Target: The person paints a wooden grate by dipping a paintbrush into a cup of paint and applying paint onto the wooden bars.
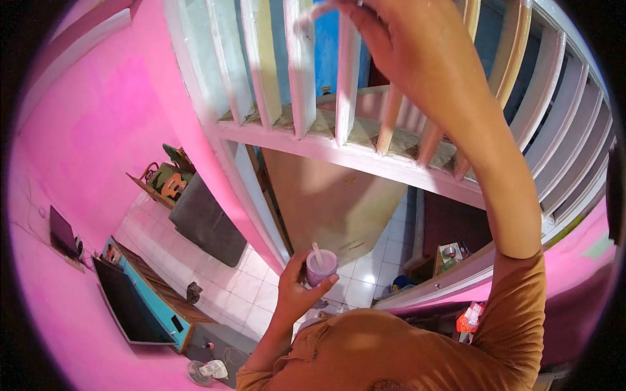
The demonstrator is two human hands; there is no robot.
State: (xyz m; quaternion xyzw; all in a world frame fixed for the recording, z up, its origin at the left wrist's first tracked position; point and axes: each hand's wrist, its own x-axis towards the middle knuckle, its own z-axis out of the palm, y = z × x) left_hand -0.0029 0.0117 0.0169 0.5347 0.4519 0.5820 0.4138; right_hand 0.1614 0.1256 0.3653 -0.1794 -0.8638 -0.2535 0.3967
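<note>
My R hand (375, 29) is up at the top ctr of the frame, thumb and fingers pinching a pale tool (321, 9), prob a small brush; the frame edge cuts off some fingers. Its tip is at the upper end of a white slat (303, 78); can't tell if it's actually touching. My L hand (297, 287), lower ctr, is wrapped round a small cup (321, 272), thumb along the near side, w/ a pale stick (317, 253) poking out.

To do this well, I'd say: light load on the tip, long strokes w/ the slat's length, edges as well as the flat face, wrist loose since the arm's raised. Cup upright & close under the work, so drips don't hit the tiles below.

Materials: slats are flat, narrow boards set on edge, approx parallel, some whitish, others e.g. the tan slat (510, 55) at upper R more like bare wood. The white rail (365, 159) under them looks smooth-ish; the ledge behind is grimy. Below, ctr, a plain tan door (326, 195), matte. Floor tiles (244, 290), lower L of ctr, are glossy; pink wall (98, 111), L side, looks flat w/ a blotchy patch. Cup is round, lilac-ish, contents pale.
</note>
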